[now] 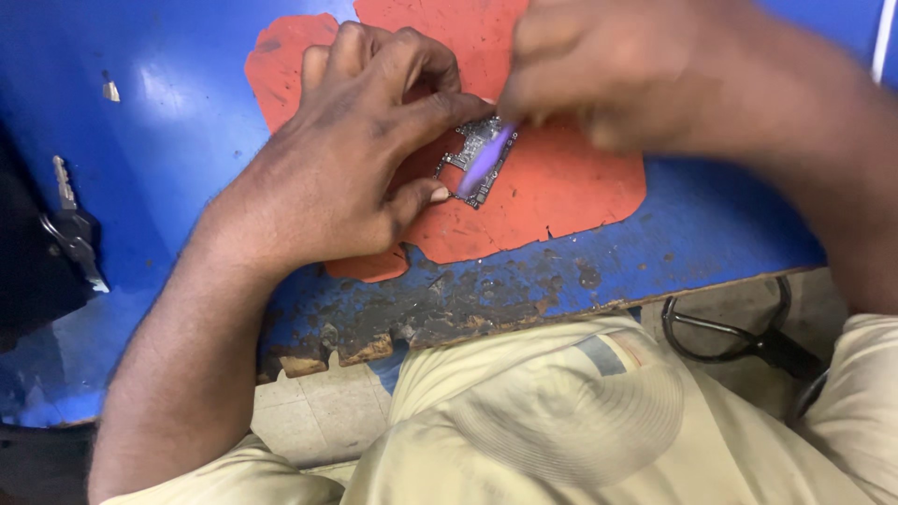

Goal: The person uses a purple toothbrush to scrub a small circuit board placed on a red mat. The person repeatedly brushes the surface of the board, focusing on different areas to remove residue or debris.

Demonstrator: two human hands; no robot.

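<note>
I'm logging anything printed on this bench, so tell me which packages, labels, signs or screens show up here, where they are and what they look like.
No package, label, sign or screen is in view.
Nearest thing: a small dark circuit board, irregular in shape, on the orange mat, pinned by the left hand.
Purple tool: a slim blurred stick across the board, in the right hand.
</note>
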